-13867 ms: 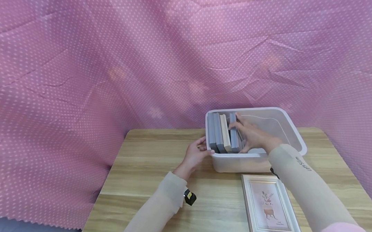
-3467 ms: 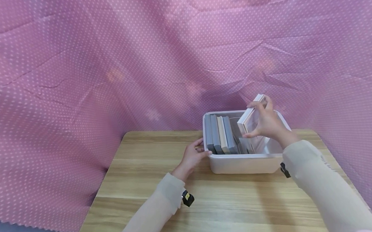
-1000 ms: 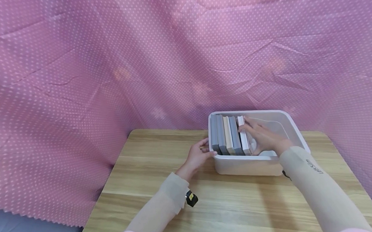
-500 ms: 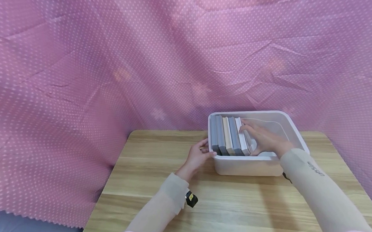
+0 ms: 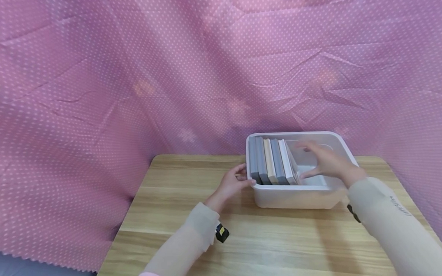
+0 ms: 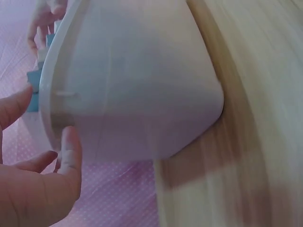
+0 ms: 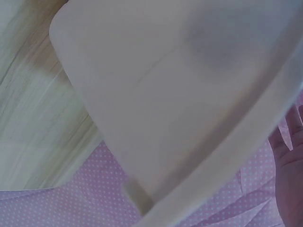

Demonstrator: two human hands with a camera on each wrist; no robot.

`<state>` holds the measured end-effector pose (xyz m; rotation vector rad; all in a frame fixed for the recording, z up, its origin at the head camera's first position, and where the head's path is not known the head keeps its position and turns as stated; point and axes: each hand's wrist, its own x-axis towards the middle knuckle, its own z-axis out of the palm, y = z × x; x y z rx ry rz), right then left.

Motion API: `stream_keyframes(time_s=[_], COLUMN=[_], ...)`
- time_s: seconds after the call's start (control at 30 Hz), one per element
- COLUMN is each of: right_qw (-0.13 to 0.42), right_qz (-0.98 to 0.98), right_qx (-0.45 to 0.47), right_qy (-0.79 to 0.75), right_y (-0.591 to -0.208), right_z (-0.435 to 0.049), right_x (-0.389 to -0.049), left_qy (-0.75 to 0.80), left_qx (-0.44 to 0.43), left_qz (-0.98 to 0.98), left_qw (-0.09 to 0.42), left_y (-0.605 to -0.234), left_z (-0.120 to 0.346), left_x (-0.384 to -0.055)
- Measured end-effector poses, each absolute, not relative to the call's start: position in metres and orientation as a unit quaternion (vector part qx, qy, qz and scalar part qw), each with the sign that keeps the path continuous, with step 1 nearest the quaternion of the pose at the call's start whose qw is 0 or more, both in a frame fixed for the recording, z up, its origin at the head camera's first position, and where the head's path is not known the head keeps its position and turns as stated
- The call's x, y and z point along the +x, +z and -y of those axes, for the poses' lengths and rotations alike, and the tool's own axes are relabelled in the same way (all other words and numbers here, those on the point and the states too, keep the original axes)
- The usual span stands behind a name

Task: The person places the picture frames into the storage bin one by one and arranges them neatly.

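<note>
A white plastic storage box (image 5: 294,197) stands at the back right of the table. Along its left side several picture frames are lined up on edge: grey frames (image 5: 261,159), a cream one (image 5: 270,162) and a white picture frame (image 5: 287,163) at the right end of the row. My left hand (image 5: 231,183) holds the box's left rim at the front corner, thumb on top, fingers outside. My right hand (image 5: 327,162), fingers spread and holding nothing, is over the box's right part, apart from the white frame. In the right wrist view, the box wall (image 7: 156,94) hides most of that hand.
The wooden table (image 5: 277,246) reaches towards me in front of the box. A pink dotted cloth (image 5: 203,73) hangs close behind the box and along both sides.
A picture frame first lay on the table; later my right hand held a white frame above the box. It now stands against the row, and my right hand has let go and moved right.
</note>
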<state>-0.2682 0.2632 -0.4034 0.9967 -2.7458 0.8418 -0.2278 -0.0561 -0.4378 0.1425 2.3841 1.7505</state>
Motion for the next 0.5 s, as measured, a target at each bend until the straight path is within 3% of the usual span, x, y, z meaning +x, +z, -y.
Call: stream_keyframes(time_s=[0.5], right_qw=[0.071], right_qz=[0.945], right_qx=[0.215], right_qy=[0.236], right_y=[-0.372], right_z=[-0.262], right_x=[-0.243], left_qy=[0.368], left_qx=[0.118], left_qz=[-0.922], left_qw=[0.023], left_y=[-0.385], left_z=[0.107], left_x=[-0.238])
